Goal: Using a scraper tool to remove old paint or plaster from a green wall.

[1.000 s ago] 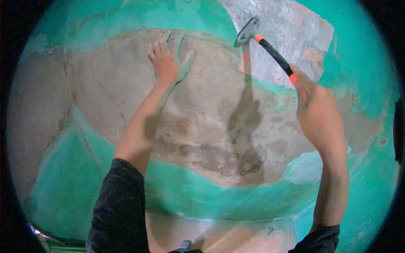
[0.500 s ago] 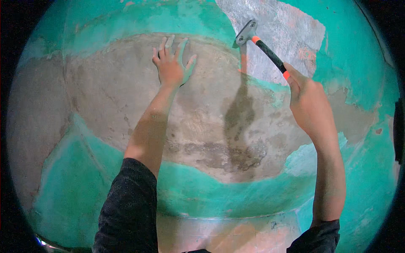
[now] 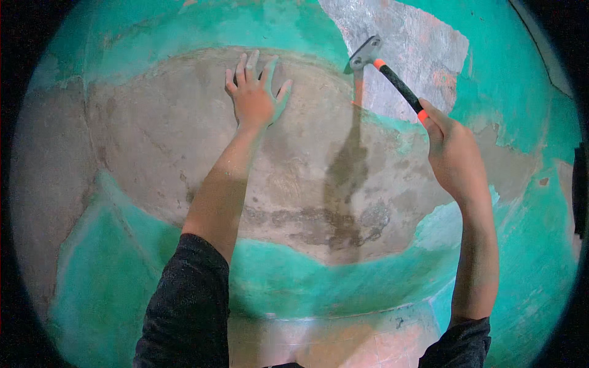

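Black fabric sleeves (image 3: 184, 300) show at the lower edge, and two bare forearms (image 3: 218, 190) reach up from them toward a curved-looking, green-painted wall (image 3: 343, 291). The person's right hand (image 3: 453, 147) has its grip closed around the lower end of a scraper (image 3: 399, 86) with a black handle, bright orange bands and a flat grey head. The tool slants up and leftward from the fist. Higher and to the left, the person's left hand (image 3: 253, 101) lies against the wall, its grip spread, fingers fanned and pointing up. Under that palm is a broad grey-brown bare patch (image 3: 165, 129), blotched darker lower down; a dark shadow (image 3: 346, 178) falls across it between the forearms. At upper right, the scraper's head sits by the left edge of a rough silvery patch (image 3: 423, 46) flecked with orange-pink.
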The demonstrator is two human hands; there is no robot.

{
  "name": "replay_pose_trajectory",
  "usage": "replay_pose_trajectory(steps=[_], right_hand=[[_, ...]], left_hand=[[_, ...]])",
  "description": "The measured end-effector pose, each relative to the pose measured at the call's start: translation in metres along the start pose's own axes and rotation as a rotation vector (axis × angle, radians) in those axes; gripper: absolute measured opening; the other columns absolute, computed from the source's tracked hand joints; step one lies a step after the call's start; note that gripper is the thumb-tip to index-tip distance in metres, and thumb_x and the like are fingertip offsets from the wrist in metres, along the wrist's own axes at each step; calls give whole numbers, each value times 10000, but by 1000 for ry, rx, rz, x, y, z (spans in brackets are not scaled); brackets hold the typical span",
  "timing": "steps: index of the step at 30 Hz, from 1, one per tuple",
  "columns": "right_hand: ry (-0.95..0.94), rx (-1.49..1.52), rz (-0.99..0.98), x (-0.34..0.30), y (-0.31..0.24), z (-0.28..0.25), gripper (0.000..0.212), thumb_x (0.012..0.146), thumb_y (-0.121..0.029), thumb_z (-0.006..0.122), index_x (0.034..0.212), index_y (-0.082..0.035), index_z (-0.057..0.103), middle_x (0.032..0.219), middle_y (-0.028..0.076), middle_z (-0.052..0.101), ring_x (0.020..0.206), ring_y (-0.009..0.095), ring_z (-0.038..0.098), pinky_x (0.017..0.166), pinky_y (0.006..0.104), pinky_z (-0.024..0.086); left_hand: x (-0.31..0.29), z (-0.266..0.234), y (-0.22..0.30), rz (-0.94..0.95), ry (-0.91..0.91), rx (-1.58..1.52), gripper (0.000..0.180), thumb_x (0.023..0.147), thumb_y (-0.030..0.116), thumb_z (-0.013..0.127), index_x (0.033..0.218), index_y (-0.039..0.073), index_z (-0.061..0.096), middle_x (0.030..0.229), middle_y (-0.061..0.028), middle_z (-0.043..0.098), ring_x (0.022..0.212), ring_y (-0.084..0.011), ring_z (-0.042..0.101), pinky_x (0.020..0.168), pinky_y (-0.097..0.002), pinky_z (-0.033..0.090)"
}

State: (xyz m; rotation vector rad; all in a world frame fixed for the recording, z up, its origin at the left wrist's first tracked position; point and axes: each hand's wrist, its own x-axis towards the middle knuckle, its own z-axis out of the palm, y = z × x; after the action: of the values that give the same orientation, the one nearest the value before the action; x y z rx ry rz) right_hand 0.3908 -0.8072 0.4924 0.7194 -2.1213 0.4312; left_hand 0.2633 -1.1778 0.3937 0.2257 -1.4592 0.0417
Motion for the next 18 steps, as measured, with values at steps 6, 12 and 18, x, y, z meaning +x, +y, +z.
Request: replay_pose_trajectory(steps=[6,12,18], right_hand=[[3,8,-25,6,-2,-6,346,1048,-159,548,1354,-55,672,887,345,629,837,506,662,730,503,517],[37,39,-31,12,1,7,336,1055,-171,548,1341,-52,678,929,351,626,897,512,664,754,497,522],[53,26,-61,8,-2,14,336,1057,-180,550,1339,-54,682,951,367,619,908,518,664,771,501,525]], left_hand=[[3,2,1,-11,-4,-16,669,933,562,690,1525,305,509,1627,-70,377,1535,-307,286,1226,-625,175],[3,3,-3,6,10,4,677,925,562,698,1523,302,513,1624,-70,384,1526,-316,301,1216,-619,186],[2,2,-5,12,28,-11,682,910,558,718,1508,297,522,1607,-68,400,1524,-314,308,1206,-625,206]])
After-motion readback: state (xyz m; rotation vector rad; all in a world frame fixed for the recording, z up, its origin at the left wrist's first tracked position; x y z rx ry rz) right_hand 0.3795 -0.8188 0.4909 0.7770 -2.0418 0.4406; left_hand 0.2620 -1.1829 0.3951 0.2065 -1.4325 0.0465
